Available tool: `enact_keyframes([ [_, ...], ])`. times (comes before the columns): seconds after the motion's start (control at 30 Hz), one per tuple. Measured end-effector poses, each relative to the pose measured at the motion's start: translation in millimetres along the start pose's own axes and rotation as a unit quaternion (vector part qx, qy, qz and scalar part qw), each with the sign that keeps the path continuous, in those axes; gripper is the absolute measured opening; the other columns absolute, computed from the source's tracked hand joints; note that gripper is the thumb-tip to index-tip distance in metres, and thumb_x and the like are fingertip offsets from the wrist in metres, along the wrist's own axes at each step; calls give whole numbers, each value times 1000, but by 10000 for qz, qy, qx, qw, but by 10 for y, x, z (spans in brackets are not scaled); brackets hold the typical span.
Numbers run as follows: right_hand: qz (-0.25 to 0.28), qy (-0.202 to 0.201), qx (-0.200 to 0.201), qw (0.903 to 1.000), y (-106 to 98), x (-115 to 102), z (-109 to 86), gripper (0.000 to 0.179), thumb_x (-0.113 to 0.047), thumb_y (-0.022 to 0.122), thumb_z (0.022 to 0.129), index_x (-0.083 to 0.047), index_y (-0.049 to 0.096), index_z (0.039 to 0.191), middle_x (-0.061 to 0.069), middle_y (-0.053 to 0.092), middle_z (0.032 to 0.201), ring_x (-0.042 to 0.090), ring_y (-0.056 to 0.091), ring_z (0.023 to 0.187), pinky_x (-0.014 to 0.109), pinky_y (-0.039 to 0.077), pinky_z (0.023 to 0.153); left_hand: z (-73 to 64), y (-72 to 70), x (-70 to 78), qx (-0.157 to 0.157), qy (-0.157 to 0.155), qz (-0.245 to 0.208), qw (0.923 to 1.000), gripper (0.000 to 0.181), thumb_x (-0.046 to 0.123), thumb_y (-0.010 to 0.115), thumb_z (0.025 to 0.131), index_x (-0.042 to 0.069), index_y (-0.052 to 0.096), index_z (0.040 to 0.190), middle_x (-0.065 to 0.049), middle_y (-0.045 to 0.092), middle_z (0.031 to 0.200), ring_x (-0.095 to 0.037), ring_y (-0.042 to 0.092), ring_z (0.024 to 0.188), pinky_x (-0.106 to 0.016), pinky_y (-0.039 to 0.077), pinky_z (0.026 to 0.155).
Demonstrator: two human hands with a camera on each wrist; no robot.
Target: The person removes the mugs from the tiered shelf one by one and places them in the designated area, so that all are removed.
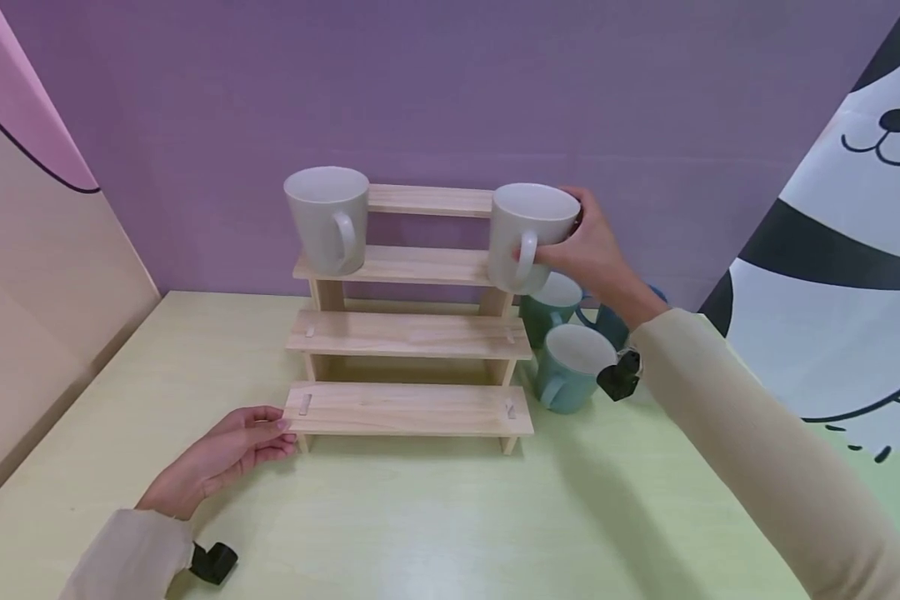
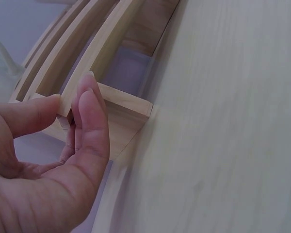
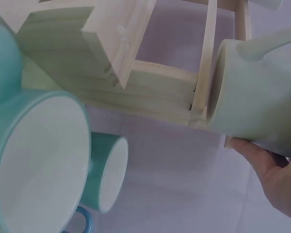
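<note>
Mugs (image 1: 566, 385) in teal and blue stand below the right hand (image 1: 594, 250) gripping a white mug (image 1: 508, 242), while the left hand (image 1: 225, 452) pinches the lowest wooden shelf (image 1: 408, 410).

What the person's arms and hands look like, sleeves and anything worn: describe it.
The left sleeve and right sleeve are plain pale beige, ending near the wrists. A small, blocky black device sits at the left wrist, and another at the right. The left hand and right hand are gloveless, with no rings or cables visible.
</note>
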State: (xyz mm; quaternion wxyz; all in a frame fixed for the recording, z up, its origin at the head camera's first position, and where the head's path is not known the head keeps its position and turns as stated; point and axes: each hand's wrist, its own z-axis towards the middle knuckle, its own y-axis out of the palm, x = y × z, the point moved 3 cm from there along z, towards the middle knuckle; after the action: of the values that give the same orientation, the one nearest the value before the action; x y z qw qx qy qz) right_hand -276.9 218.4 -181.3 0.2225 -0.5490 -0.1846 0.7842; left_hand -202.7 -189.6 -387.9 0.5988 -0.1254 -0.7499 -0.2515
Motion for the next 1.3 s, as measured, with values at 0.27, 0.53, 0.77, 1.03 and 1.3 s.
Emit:
enact_keyframes([
  [0.27,-139,150,53,9998,-94,52,-52,88,-17,78,78,-9,20,145,17,36,141,35,41,123,61,38,104,-12,-9,-1,-3,-17,-20,10000,14,4,48,98,-3,39,107,-2,64,89,-9,67,80,-19,57,76],
  [0.53,-100,152,149,9997,-223,126,-96,89,-15,77,79,-9,19,146,18,34,143,36,39,124,60,37,105,-15,-13,11,13,-29,-34,10000,15,4,48,98,-3,39,108,-3,64,89,-8,67,80,-19,56,76],
  [0.77,-191,217,222,9993,-359,203,-164,87,-14,76,80,-7,19,146,18,34,141,34,40,122,58,38,105,-11,-15,10,0,-34,-25,10000,14,3,48,98,-3,40,108,-2,64,89,-8,66,80,-19,57,76],
  [1.03,-185,321,233,9990,-460,246,-276,86,-17,75,82,-8,17,146,17,32,141,32,39,122,58,37,107,-5,-18,18,51,-69,58,9999,16,4,48,98,-5,39,110,-2,64,89,-8,66,80,-19,57,75],
  [1.3,-266,459,256,9983,-527,294,-376,90,-22,76,81,-8,15,146,17,30,142,33,37,123,59,37,105,-10,-25,15,9,-59,-39,10000,15,4,47,98,-4,40,109,-2,65,89,-8,66,80,-19,57,75],
])
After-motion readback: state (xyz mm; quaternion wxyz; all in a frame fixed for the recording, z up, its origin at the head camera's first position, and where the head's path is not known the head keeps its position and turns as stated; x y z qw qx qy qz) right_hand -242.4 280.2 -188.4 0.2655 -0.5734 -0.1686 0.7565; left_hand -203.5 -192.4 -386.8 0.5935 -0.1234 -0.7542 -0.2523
